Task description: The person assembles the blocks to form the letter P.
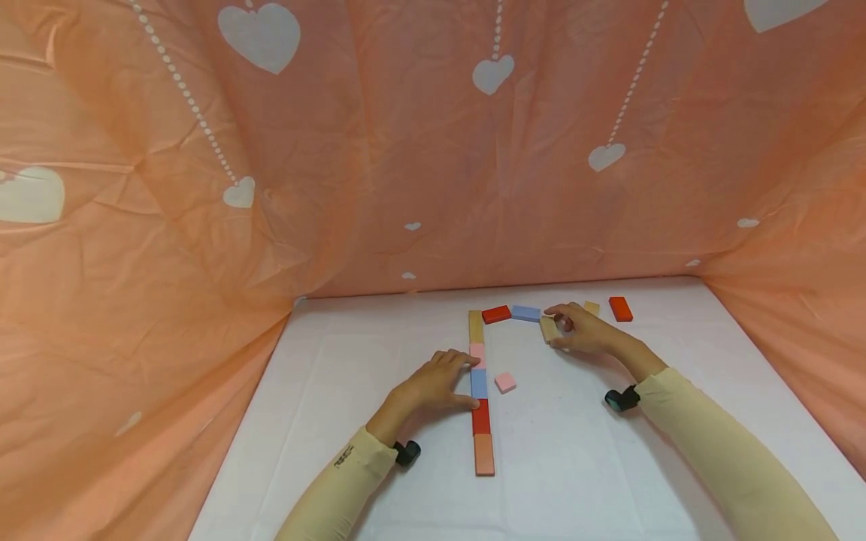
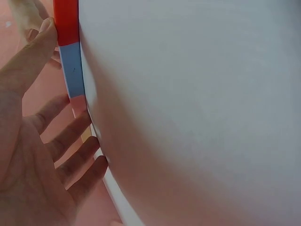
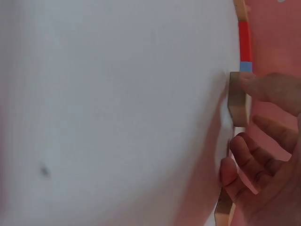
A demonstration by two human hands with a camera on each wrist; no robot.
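My left hand (image 1: 436, 382) lies along a straight row of flat blocks, its thumb at the red block (image 1: 481, 418) and a fingertip at the pink block (image 1: 477, 353). Between them is a light-blue block (image 1: 479, 384); a plain wooden block (image 1: 476, 327) forms the far end and an orange-brown block (image 1: 483, 455) the near end. My right hand (image 1: 583, 330) pinches another wooden block (image 3: 237, 99) between thumb and finger. That block stands slanted at the right end of a second row, beside a light-blue block (image 1: 525, 313) and a red block (image 1: 497, 314).
A small pink square (image 1: 505, 382) lies right of the straight row. Beyond my right hand are a partly hidden wooden block (image 1: 591, 308) and a red block (image 1: 620, 309). An orange curtain (image 1: 433, 150) surrounds the white table (image 1: 575, 466).
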